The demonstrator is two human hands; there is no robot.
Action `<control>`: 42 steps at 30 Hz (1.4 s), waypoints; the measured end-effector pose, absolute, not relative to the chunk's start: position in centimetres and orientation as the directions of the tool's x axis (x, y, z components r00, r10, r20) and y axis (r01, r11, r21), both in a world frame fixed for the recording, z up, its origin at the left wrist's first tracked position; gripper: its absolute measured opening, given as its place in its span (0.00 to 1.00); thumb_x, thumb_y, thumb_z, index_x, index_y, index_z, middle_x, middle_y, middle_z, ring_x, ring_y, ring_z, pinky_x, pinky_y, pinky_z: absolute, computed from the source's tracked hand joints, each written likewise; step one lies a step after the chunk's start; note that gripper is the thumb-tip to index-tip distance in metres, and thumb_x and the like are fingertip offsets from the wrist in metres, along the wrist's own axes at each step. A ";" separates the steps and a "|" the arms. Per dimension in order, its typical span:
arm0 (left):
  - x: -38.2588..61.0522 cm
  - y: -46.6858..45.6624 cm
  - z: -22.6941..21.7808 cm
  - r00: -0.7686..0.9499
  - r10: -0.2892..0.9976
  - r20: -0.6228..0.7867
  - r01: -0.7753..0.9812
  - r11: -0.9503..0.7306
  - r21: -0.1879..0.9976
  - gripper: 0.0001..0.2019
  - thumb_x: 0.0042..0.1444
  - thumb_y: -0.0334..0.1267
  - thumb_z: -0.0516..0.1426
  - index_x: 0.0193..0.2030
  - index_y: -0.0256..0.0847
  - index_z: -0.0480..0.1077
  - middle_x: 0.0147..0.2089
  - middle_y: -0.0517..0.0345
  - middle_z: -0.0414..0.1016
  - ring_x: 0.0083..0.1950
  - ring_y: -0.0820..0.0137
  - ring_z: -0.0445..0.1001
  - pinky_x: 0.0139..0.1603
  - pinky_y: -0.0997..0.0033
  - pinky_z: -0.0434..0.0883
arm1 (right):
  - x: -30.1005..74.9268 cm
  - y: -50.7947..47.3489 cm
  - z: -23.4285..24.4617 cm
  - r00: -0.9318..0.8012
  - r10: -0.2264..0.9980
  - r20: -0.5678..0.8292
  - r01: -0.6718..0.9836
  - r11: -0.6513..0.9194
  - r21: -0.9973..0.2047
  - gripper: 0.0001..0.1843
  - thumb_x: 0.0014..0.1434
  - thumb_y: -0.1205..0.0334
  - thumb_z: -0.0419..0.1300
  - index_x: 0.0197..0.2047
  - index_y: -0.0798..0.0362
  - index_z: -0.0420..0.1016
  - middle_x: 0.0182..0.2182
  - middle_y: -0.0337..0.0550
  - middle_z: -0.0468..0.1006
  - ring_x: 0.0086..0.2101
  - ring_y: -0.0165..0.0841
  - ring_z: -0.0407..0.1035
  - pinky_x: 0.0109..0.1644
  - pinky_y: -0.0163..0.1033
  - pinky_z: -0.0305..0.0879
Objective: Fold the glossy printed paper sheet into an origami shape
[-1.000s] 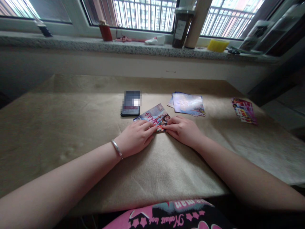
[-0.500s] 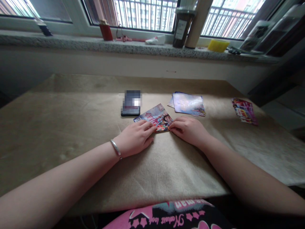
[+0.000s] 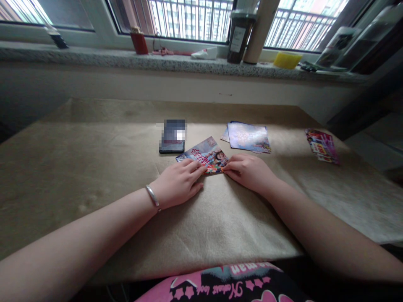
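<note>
**Hands and card.** A printed card (image 3: 201, 156) lies flat on the counter (image 3: 78, 167), which is covered by a tan sheet. The card is the reference point for all positions below. The left hand (image 3: 178, 184), with a metal bangle (image 3: 153, 197) on the wrist, is at the near left edge of the card. Its fingers (image 3: 192, 167) are together and touch that edge. The right hand (image 3: 248, 174) is at the card's near right corner. Its fingers (image 3: 229, 166) are together and touch that corner. It cannot be determined whether either hand is clamped on the card.

**Items on the counter.** A phone (image 3: 172, 144) lies just beyond and to the left of the card. A stack of glossy cards (image 3: 248, 137) lies just beyond and to the right. A small pile of pink leaflets (image 3: 321, 145) lies well to the right.

**Containers.** All containers stand on a granite windowsill (image 3: 103, 60), well beyond the card. A red cup (image 3: 139, 45) is beyond and to the left, and its contents are too small to identify. A dark jar (image 3: 238, 40) with a white label is beyond and to the right. Clear plastic containers (image 3: 338, 48) stand farther right; their contents cannot be identified.
</note>
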State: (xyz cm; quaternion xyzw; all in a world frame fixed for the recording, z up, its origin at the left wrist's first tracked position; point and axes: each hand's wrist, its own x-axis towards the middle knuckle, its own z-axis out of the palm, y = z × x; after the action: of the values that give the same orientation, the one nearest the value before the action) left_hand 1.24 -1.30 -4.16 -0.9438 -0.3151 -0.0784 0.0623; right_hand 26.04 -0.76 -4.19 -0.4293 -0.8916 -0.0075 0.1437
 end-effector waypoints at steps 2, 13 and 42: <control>1.2 -1.3 -4.2 0.789 0.585 0.186 0.605 -0.793 -0.070 0.22 0.63 0.45 0.49 0.59 0.33 0.64 0.52 0.47 0.70 0.53 0.60 0.67 0.56 0.61 0.66 | 26.0 -1.0 -4.0 -0.593 0.771 0.233 0.780 0.622 -0.071 0.10 0.62 0.60 0.56 0.36 0.50 0.79 0.34 0.41 0.78 0.34 0.32 0.70 0.36 0.35 0.60; 1.5 -1.4 -4.1 0.783 0.602 0.156 0.617 -0.783 -0.077 0.24 0.64 0.46 0.49 0.60 0.34 0.63 0.52 0.47 0.70 0.52 0.60 0.67 0.55 0.60 0.66 | 26.1 -1.0 -3.7 -0.607 0.764 0.220 0.768 0.635 -0.086 0.10 0.62 0.62 0.56 0.37 0.50 0.80 0.35 0.41 0.78 0.36 0.32 0.71 0.39 0.35 0.62; 1.8 -1.7 -4.3 0.753 0.649 0.108 0.655 -0.756 -0.020 0.28 0.62 0.51 0.49 0.65 0.38 0.58 0.61 0.45 0.62 0.62 0.55 0.59 0.64 0.53 0.58 | 26.2 -0.6 -4.0 -0.571 0.778 0.263 0.758 0.622 -0.197 0.10 0.61 0.62 0.57 0.37 0.49 0.81 0.35 0.42 0.79 0.36 0.32 0.71 0.41 0.38 0.65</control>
State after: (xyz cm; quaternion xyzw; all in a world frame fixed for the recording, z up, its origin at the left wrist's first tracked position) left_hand 1.79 -1.72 -4.32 -0.9357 -0.3484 -0.0474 0.0282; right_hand 26.16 -0.57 -4.02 -0.4335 -0.8857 0.0310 0.1634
